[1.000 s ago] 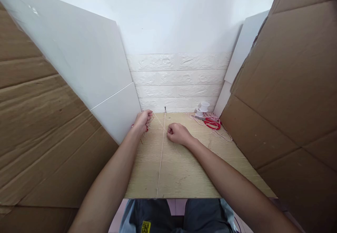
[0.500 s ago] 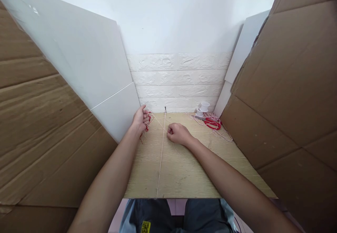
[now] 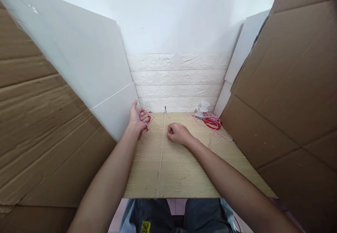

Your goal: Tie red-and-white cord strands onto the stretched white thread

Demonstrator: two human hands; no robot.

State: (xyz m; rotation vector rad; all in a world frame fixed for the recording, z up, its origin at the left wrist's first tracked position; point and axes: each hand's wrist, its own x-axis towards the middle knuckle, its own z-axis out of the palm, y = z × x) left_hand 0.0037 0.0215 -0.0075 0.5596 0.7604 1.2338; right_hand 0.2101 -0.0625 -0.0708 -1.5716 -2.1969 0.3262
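A pale cord (image 3: 161,159) runs taut from a dark nail (image 3: 165,108) at the back of the board down to its front edge. My left hand (image 3: 138,116), left of the cord, has thin white thread looped over its raised thumb, its other fingers curled around the thread. From there the thread stretches across the cord to my right hand (image 3: 177,133), which is closed in a pinch on it just right of the cord. A loose thread end (image 3: 175,148) trails below that hand. Red cord (image 3: 143,132) lies tangled beside and under my left hand.
Red-handled scissors (image 3: 212,123) lie at the back right on tangled pink and white cord (image 3: 222,135). Two white spools (image 3: 204,106) are stacked by the wall. Cardboard panels (image 3: 295,85) flank the wooden board (image 3: 189,180) on both sides.
My left hand has shifted left and slightly up, with its thumb lifting the thread into a wider loop. My right hand has stayed in place.
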